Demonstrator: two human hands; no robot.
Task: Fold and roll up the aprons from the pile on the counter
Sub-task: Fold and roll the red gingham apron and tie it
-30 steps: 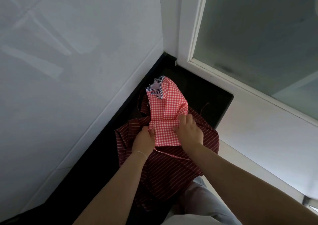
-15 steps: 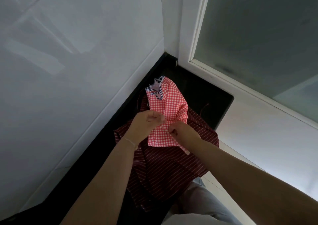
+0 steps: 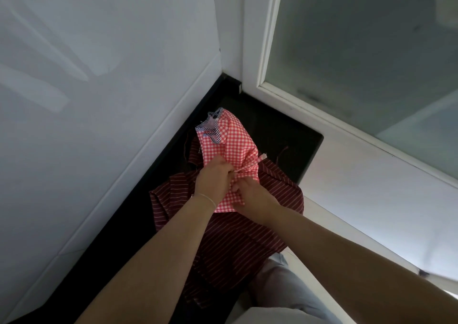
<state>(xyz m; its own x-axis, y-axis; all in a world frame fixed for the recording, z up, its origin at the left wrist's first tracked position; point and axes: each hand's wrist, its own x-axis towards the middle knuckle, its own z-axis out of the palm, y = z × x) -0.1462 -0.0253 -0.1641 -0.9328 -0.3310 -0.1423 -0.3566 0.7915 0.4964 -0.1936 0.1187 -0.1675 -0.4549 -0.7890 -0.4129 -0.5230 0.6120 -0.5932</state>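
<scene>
A red-and-white checked apron lies folded into a narrow bundle on top of a dark red striped apron on the black counter. Navy striped trim shows at the bundle's far end. My left hand grips the checked cloth around its middle, bunching it. My right hand pinches the same cloth just below and to the right, fingers curled into the fabric. A thin strap end sticks out to the right of the bunched spot.
A white wall runs along the counter's left side. A white-framed frosted window stands behind and to the right. The striped apron hangs over the counter's front edge toward my grey trousers.
My hands have come together at the checked apron's middle. The left hand rose from the near edge and closed round the cloth, which is now gathered and pinched in where it lay flat.
</scene>
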